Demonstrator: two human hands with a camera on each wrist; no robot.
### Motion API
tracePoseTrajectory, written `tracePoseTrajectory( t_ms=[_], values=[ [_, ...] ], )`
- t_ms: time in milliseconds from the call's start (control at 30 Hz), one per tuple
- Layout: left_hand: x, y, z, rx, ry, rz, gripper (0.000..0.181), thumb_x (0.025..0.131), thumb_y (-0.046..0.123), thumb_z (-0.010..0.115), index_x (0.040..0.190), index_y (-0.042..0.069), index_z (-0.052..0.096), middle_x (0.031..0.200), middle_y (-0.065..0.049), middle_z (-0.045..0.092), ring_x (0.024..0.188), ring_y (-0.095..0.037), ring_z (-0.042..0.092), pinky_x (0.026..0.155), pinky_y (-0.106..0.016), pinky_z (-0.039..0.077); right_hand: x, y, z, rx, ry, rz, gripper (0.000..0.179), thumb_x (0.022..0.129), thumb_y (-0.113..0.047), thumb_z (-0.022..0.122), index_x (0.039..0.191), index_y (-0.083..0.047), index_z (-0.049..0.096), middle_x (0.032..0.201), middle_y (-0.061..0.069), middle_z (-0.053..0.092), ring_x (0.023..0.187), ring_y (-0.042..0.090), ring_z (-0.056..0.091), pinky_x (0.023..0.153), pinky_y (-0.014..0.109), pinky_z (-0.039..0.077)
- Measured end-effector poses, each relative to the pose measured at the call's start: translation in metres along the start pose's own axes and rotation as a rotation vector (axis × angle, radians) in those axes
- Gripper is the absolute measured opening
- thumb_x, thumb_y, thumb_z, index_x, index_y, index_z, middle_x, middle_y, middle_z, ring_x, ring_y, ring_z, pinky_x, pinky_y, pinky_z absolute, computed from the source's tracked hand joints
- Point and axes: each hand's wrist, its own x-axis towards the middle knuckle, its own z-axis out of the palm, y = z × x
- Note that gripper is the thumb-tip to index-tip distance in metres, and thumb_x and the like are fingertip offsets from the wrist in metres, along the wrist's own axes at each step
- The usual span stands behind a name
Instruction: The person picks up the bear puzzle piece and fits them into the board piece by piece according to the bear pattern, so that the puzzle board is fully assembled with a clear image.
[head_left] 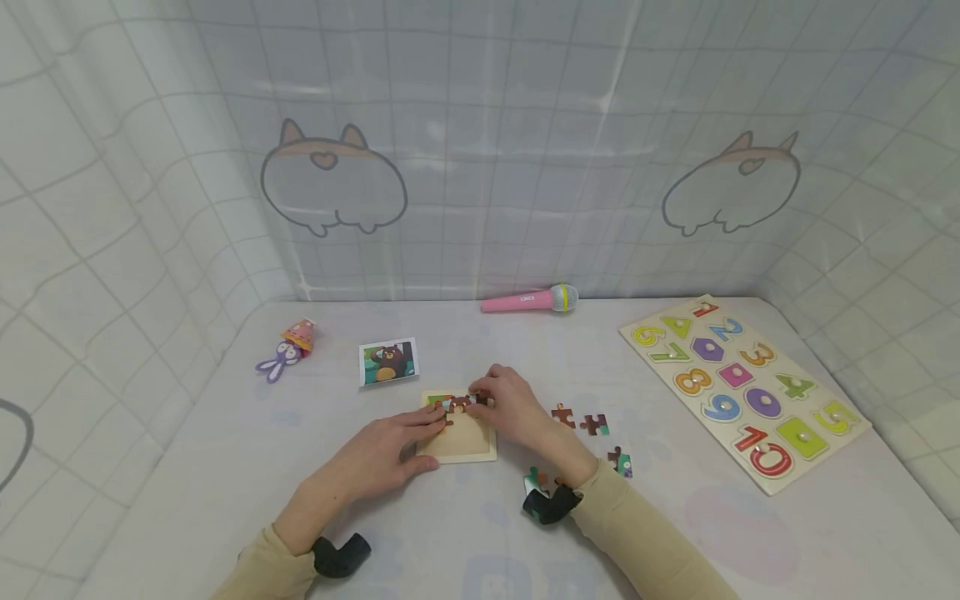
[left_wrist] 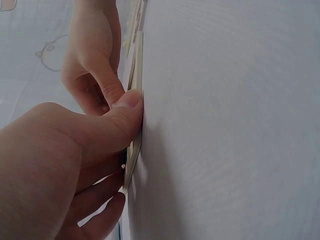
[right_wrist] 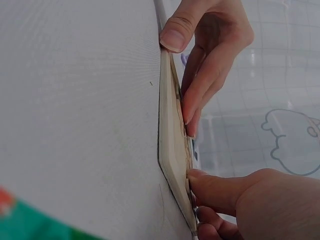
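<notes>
In the head view a wooden jigsaw tray (head_left: 467, 450) lies on the table with bear pieces (head_left: 459, 404) along its far side. My left hand (head_left: 386, 450) rests over its left side, fairly straight fingers on the pieces. In the right wrist view the left thumb (right_wrist: 173, 40) touches the tray's near edge. At the far right corner my right hand (head_left: 513, 404) pinches a dark puzzle piece (head_left: 482, 399) with thumb and fingers, low over the tray; those fingers partly hide it. The right thumb (right_wrist: 205, 187) is right at the pieces.
Loose puzzle pieces (head_left: 595, 424) lie right of the tray, some partly behind the right wrist. A bear picture card (head_left: 388, 362) lies beyond it. A purple rabbit toy (head_left: 282, 358) is far left, a pink microphone (head_left: 525, 301) at the back, a number board (head_left: 750, 392) at right.
</notes>
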Motion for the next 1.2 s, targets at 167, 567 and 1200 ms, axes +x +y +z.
tracePoseTrajectory(
  t_ms=[167, 567, 1200],
  values=[
    [0.0, 0.001, -0.001, 0.004, -0.008, -0.01, 0.057, 0.093, 0.042, 0.068, 0.141, 0.011, 0.059, 0.152, -0.001, 0.05, 0.14, -0.026, 0.047, 0.11, -0.047, 0.044, 0.0, 0.0, 0.0, 0.008, 0.006, -0.006, 0.026, 0.09, -0.022, 0.076, 0.111, -0.007, 0.075, 0.092, 0.002, 0.06, 0.086, 0.015, 0.051, 0.073, 0.028, 0.046],
    [0.0, 0.0, 0.001, 0.0, 0.0, -0.005, 0.057, 0.094, 0.043, 0.067, 0.14, 0.011, 0.059, 0.151, -0.002, 0.05, 0.139, -0.027, 0.047, 0.11, -0.047, 0.044, -0.001, -0.001, -0.001, 0.008, -0.009, -0.008, 0.026, 0.091, -0.021, 0.075, 0.112, -0.005, 0.074, 0.093, 0.004, 0.06, 0.086, 0.016, 0.051, 0.074, 0.029, 0.046],
    [0.0, 0.001, 0.001, -0.008, 0.011, -0.003, 0.056, 0.093, 0.04, 0.069, 0.14, 0.011, 0.059, 0.152, -0.001, 0.05, 0.141, -0.026, 0.046, 0.111, -0.049, 0.043, -0.032, 0.022, -0.052, 0.15, -0.002, 0.098, 0.024, 0.092, -0.014, 0.071, 0.114, -0.004, 0.072, 0.094, -0.001, 0.064, 0.092, 0.016, 0.06, 0.085, 0.037, 0.052]
  ],
)
